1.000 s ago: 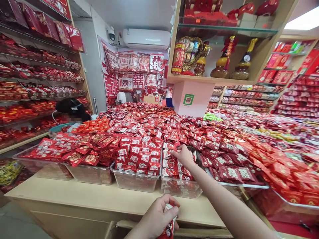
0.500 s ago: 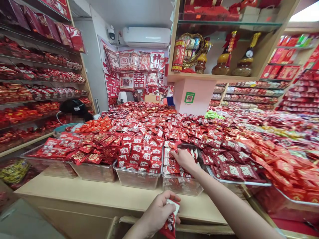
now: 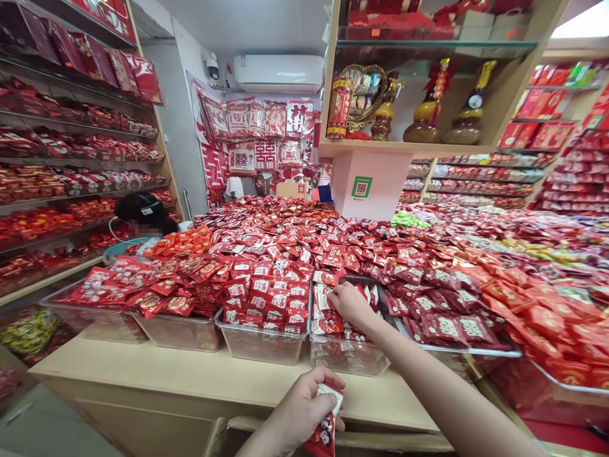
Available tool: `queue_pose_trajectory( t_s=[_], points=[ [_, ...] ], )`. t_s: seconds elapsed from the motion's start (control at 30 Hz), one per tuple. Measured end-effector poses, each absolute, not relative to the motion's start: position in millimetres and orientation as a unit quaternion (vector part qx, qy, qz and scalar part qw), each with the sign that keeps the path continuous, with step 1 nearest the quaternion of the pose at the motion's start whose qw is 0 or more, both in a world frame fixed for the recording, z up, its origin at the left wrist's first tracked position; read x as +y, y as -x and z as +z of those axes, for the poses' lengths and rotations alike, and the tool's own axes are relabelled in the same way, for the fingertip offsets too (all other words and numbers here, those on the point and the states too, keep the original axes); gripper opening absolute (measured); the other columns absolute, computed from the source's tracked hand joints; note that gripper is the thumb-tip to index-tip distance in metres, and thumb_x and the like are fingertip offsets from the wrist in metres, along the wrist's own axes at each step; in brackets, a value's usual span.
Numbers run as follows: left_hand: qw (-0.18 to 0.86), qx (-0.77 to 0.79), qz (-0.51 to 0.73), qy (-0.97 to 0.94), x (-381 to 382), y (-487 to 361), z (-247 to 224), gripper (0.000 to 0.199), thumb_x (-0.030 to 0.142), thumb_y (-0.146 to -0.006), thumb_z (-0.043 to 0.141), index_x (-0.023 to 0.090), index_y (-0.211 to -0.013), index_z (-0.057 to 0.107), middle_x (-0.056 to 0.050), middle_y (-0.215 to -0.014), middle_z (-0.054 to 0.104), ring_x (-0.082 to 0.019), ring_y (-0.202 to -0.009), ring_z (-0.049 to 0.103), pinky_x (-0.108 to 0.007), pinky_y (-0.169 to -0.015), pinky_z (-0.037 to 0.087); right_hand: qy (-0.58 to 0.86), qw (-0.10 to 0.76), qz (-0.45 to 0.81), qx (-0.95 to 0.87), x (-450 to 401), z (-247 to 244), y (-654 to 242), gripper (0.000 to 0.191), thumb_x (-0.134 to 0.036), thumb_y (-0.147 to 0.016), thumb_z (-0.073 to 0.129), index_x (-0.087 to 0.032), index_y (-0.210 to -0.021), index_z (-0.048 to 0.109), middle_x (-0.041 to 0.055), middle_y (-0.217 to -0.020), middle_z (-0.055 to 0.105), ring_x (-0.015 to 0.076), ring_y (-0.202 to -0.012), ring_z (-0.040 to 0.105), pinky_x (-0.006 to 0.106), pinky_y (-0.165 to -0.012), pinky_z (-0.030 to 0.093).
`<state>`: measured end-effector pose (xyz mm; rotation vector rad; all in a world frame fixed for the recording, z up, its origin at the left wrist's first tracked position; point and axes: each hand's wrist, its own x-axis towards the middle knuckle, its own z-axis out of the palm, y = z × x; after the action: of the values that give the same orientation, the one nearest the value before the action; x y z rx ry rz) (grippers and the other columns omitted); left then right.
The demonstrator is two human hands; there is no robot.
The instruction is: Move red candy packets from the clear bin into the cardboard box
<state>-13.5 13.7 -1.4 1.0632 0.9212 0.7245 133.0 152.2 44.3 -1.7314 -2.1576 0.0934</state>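
In the lower middle, my left hand [image 3: 307,406] is closed round a small red-and-white sealed packet [image 3: 326,422], thumb pressed on its white end, above the counter's front edge. My right hand [image 3: 352,306] reaches into a clear plastic bin [image 3: 349,357] of similar packets. Its fingers are bent and pinch at a packet [image 3: 324,302] in the bin's left row; the fingertips are partly hidden. Just left stands another clear bin [image 3: 261,344] with neat rows of red-and-white packets [image 3: 266,301]. To the right lie dark red packets [image 3: 447,325] in a shallow tray.
Piles of red packets [image 3: 285,235] spread behind the bins. An open cardboard box [image 3: 380,438] sits below the counter [image 3: 171,371]. A display cabinet [image 3: 413,147] overhangs the right middle. Another person [image 3: 145,212] is at the left, beside stocked shelves [image 3: 71,152].
The fingers of my right hand have curled in more on the packets in the bin. My left hand keeps its packet in nearly the same place.
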Motion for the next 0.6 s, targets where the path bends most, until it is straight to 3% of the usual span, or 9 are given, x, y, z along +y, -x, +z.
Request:
queue_pose_trajectory(
  t_s=[0.3,0.6],
  points=[
    [0.701,0.414,0.316,-0.487,13.4,13.6,1.0,0.019,0.017,-0.068,0.047,0.018,-0.086,0.05,0.002,-0.065,0.056,-0.011,-0.05,0.059,-0.018,-0.043,0.036,0.608,0.199,0.016,-0.769,150.0,41.7,-136.9,0.027,-0.039,-0.072,0.054,-0.013,-0.079,0.056,0.0079,-0.075,0.058,0.0183,-0.072,0.051,0.024,-0.061,0.033],
    [0.702,0.408,0.315,-0.491,13.6,14.0,2.6,0.019,0.022,-0.068,0.051,0.018,-0.087,0.05,0.003,-0.064,0.055,-0.011,-0.05,0.058,-0.018,-0.044,0.036,0.585,0.245,0.077,-0.769,148.9,43.0,-139.2,0.023,-0.037,-0.068,0.059,-0.015,-0.065,0.058,0.0061,-0.075,0.056,0.0157,-0.07,0.051,0.023,-0.061,0.034]
  ],
)
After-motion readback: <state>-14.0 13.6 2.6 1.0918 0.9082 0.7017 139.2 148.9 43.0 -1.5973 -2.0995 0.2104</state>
